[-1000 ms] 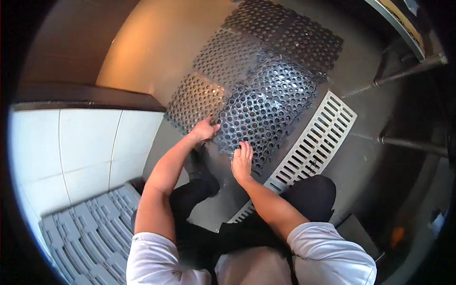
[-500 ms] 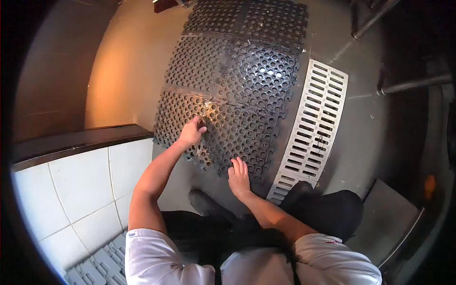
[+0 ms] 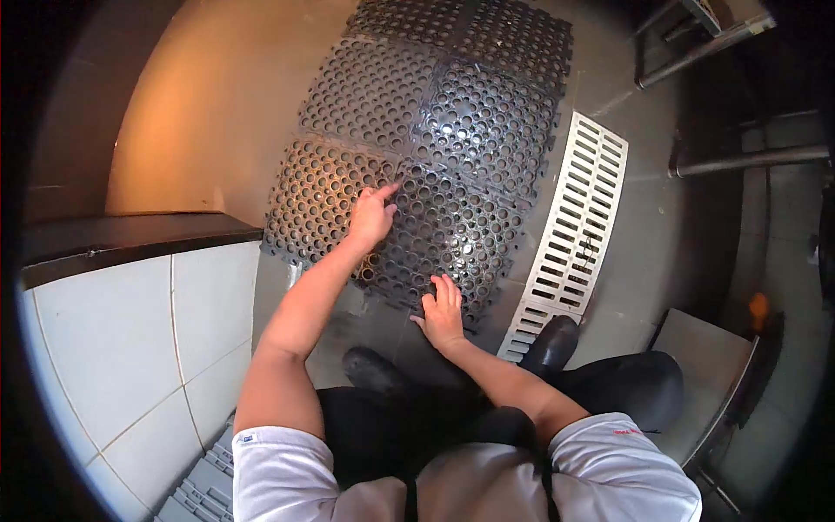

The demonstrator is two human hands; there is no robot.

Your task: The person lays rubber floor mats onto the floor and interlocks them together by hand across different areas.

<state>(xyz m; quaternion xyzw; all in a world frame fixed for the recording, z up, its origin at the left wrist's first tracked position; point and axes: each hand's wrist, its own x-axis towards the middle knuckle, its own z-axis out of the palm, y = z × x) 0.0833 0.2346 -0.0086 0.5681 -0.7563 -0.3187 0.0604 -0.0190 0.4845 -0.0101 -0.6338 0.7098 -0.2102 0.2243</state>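
Black perforated rubber mat tiles (image 3: 365,96) lie joined on the grey floor in front of me. My left hand (image 3: 372,215) is on the seam between the two nearest tiles, its index finger stretched toward the upper right and nothing seen in its grasp. Lower right, my right hand (image 3: 444,313) rests at the near edge of the right-hand tile, fingers spread over the holes. The fingertips of both hands touch or hover just over the rubber; the exact contact is hard to tell.
A pale slotted drain grate (image 3: 578,217) runs along the right of the mats. White tiled wall (image 3: 104,339) with a dark ledge (image 3: 139,242) stands at the left, grey ridged plastic (image 3: 204,487) below it. Metal legs (image 3: 748,161) are at the right, and a flat grey panel (image 3: 696,374) lies lower right.
My left hand has moved up and right along the mat, its index finger now extended. My right hand stays near the mat's near edge, its fingers more spread. The camera view has shifted.
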